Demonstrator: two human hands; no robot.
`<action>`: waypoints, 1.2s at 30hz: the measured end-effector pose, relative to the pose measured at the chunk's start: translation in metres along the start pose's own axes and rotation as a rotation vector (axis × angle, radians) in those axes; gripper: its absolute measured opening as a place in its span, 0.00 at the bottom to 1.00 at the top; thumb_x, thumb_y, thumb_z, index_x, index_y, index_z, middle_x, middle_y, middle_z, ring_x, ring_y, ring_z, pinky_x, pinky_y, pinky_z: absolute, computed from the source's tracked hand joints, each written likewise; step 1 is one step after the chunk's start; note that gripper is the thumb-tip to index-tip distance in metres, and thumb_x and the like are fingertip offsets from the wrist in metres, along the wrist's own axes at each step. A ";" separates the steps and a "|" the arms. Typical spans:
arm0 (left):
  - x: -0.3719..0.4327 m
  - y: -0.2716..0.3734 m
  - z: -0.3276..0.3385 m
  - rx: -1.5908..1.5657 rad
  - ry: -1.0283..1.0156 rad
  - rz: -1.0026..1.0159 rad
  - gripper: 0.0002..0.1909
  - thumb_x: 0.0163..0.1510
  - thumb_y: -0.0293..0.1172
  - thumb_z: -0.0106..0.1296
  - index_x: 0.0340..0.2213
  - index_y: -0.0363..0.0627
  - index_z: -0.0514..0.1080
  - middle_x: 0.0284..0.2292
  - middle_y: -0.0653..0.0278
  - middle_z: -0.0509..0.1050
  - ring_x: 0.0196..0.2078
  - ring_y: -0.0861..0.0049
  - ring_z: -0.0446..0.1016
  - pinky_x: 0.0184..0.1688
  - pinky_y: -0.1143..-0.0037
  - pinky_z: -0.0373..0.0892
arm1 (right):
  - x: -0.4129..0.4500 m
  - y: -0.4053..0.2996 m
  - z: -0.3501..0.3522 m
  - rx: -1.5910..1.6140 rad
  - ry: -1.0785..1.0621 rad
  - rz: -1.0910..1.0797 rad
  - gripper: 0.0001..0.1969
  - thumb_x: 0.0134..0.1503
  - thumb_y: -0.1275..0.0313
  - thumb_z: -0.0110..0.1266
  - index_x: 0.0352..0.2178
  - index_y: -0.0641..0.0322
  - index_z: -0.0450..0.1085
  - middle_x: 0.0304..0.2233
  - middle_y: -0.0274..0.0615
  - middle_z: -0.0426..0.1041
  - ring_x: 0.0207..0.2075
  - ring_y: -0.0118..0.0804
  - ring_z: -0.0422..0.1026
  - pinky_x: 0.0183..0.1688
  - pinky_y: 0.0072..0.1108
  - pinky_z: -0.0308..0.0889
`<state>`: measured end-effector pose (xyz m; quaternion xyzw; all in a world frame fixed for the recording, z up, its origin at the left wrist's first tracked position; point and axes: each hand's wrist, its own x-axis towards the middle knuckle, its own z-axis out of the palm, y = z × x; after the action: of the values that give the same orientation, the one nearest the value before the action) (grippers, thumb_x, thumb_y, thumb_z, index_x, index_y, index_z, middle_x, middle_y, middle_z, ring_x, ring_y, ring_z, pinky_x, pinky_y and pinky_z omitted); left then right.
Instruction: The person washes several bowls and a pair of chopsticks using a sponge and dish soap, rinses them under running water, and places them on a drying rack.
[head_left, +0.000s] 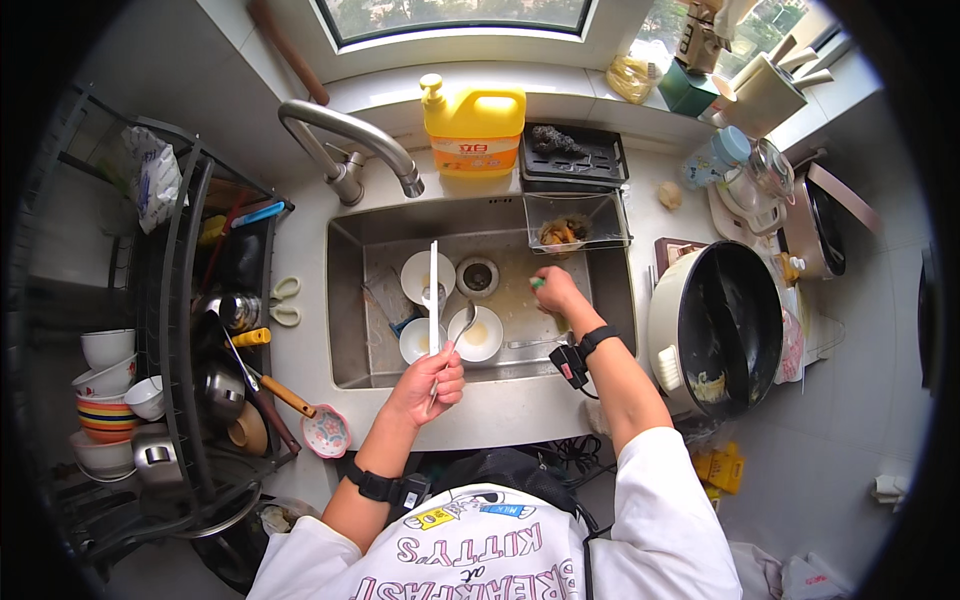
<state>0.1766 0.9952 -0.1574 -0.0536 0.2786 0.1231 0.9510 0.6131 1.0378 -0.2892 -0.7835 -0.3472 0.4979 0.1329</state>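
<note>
Over the sink's front edge, my left hand (436, 381) grips a metal spoon (470, 319) together with a pair of white chopsticks (434, 300). My right hand (559, 291) is closed around a small green and white thing, mostly hidden by the fingers, above the right part of the stainless-steel sink (346, 300). White bowls lie in the basin: one at the back (420, 268), one at front left (414, 341) and one holding some cloudy liquid (484, 346). Another piece of metal cutlery (536, 342) lies near my right wrist.
A clear strainer box (577, 225) with food scraps hangs at the sink's back right corner. Behind the sink stand a curved faucet (352, 120) and a yellow detergent jug (476, 127). A divided pot (720, 330) is at right, a dish rack (180, 300) at left.
</note>
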 end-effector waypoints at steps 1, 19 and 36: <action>-0.003 0.001 -0.007 0.013 0.032 0.024 0.24 0.97 0.52 0.52 0.44 0.51 0.77 0.25 0.80 0.67 0.21 0.88 0.63 0.24 0.77 0.62 | 0.009 0.023 0.000 -0.143 0.012 0.044 0.13 0.84 0.65 0.73 0.57 0.60 0.80 0.48 0.45 0.90 0.54 0.45 0.92 0.56 0.43 0.88; -0.024 -0.008 -0.027 0.360 0.491 0.350 0.17 0.94 0.48 0.61 0.50 0.53 0.72 0.28 0.80 0.63 0.22 0.91 0.58 0.23 0.77 0.54 | 0.060 0.154 0.069 -0.672 0.123 0.210 0.09 0.78 0.66 0.74 0.54 0.55 0.86 0.48 0.46 0.93 0.53 0.50 0.94 0.55 0.45 0.89; -0.021 -0.040 -0.020 0.559 0.459 0.389 0.19 0.94 0.49 0.58 0.53 0.45 0.79 0.27 0.79 0.62 0.22 0.89 0.57 0.24 0.75 0.54 | 0.019 0.126 0.062 -0.789 -0.379 0.157 0.09 0.72 0.68 0.75 0.51 0.49 0.92 0.47 0.47 0.95 0.53 0.56 0.95 0.54 0.48 0.90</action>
<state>0.1601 0.9489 -0.1616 0.2344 0.5110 0.2049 0.8012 0.6163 0.9510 -0.4009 -0.6931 -0.4682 0.4709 -0.2805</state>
